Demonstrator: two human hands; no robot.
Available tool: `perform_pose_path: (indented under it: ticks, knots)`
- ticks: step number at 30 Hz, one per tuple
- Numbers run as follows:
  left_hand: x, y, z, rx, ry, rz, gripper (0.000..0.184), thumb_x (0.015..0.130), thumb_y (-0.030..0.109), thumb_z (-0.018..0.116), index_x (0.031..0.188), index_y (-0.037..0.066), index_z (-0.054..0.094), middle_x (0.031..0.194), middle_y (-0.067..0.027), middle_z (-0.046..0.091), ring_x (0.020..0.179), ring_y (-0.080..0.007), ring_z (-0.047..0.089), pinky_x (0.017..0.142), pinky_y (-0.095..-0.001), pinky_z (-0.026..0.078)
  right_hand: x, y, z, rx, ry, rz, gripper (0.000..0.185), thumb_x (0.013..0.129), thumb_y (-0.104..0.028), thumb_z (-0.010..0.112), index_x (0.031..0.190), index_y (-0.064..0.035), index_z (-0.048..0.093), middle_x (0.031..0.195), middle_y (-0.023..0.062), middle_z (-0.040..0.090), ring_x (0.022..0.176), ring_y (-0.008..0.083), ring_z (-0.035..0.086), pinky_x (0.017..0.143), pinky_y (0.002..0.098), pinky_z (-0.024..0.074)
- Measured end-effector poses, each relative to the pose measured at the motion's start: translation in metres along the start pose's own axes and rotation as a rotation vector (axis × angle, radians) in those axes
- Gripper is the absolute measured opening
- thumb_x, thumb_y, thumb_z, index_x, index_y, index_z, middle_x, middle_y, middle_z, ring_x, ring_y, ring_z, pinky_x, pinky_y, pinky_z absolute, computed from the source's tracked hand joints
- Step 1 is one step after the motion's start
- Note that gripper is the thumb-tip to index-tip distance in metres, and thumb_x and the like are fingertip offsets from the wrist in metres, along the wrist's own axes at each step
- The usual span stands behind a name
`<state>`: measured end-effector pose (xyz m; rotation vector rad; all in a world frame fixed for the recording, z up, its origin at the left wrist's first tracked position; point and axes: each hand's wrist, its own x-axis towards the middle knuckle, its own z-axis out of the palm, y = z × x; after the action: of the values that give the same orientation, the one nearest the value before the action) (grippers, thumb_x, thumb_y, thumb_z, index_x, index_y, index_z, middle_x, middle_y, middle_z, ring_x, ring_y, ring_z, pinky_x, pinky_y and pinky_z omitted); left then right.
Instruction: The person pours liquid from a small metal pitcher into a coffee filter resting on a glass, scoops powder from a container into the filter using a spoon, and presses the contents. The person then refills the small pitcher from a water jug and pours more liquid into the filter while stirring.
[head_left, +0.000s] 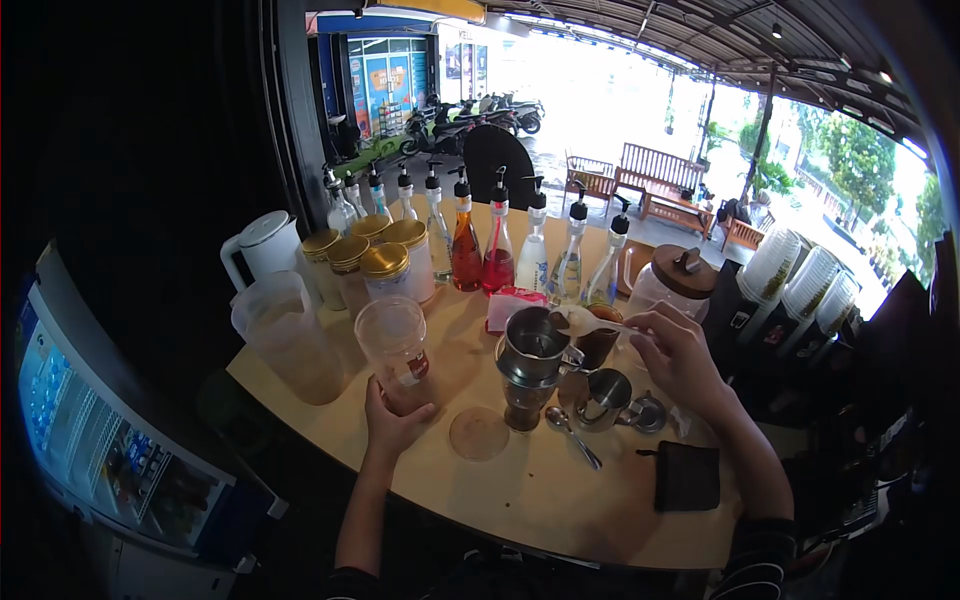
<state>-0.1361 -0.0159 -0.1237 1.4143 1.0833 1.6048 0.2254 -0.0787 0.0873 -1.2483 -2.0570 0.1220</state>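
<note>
Scoop [590,321] at the rim of the metal cup [530,366], pinched by the right hand [676,352].
Likely light and stiff, best held level by its handle; the left hand [396,420] grips the clear jar [388,338] low, probably smooth and slippery.

Motorbikes [445,132] and a wooden bench [661,163]

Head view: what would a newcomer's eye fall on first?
The row of pump bottles across the table, one bright red, one amber, probably catches the eye first. Nearer, the right hand holds a white scoop close to a metal cup, and the left hand holds a clear jar further left.
</note>
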Motion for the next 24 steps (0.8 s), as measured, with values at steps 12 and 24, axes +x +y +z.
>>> perform_pose_path:
  ticks: [12,24]
  knots:
    - [0.001,0.001,0.001,0.034,0.017,0.014,0.077,0.059,0.000,0.083,0.121,0.004,0.038,0.116,-0.0109,0.053,0.108,-0.0209,0.056,0.092,-0.0341,0.048,0.011,0.012,0.014,-0.040,0.109,-0.145,0.018,0.087,-0.003,0.059,0.104,-0.0010,0.062,0.088,0.0094,0.057,0.076,0.0190,0.061,0.064,0.0271,0.0494]
    - [0.001,0.001,0.000,0.019,0.020,-0.015,0.079,0.059,0.003,0.084,0.122,0.003,0.037,0.116,-0.0109,0.052,0.108,-0.0207,0.056,0.092,-0.0343,0.048,0.013,0.019,0.024,0.031,0.064,-0.106,0.018,0.087,-0.001,0.060,0.105,-0.0006,0.063,0.088,0.0087,0.057,0.076,0.0164,0.061,0.063,0.0263,0.0487]
